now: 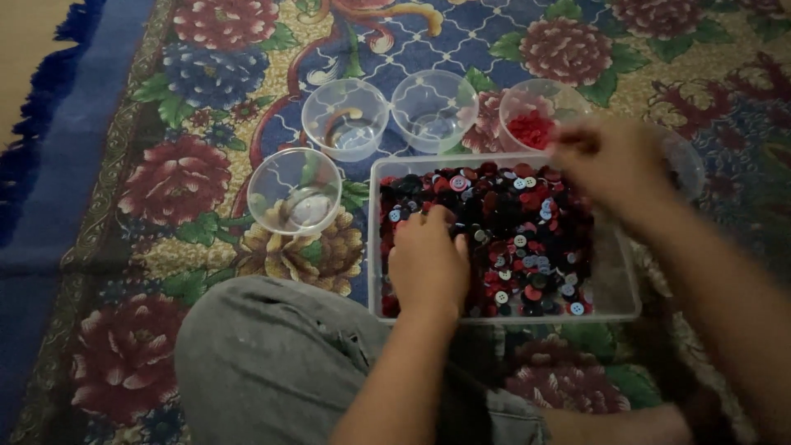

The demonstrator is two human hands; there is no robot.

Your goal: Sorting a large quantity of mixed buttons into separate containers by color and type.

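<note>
Here the left hand (427,262) rests knuckles-up in the clear tray (375,239) of mixed buttons (527,247), its fingers curled down into the pile. The right hand (606,161), blurred, hovers at the tray's far right edge beside the cup of red buttons (531,128); whether its fingertips pinch anything cannot be told. The buttons look light, hard and slick, probably best nipped by the rim between thumb and forefinger. Three empty clear cups (346,118) sit to the far left.

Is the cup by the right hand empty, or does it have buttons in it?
Not empty: the clear cup beside the right hand holds a small pile of red buttons.
</note>
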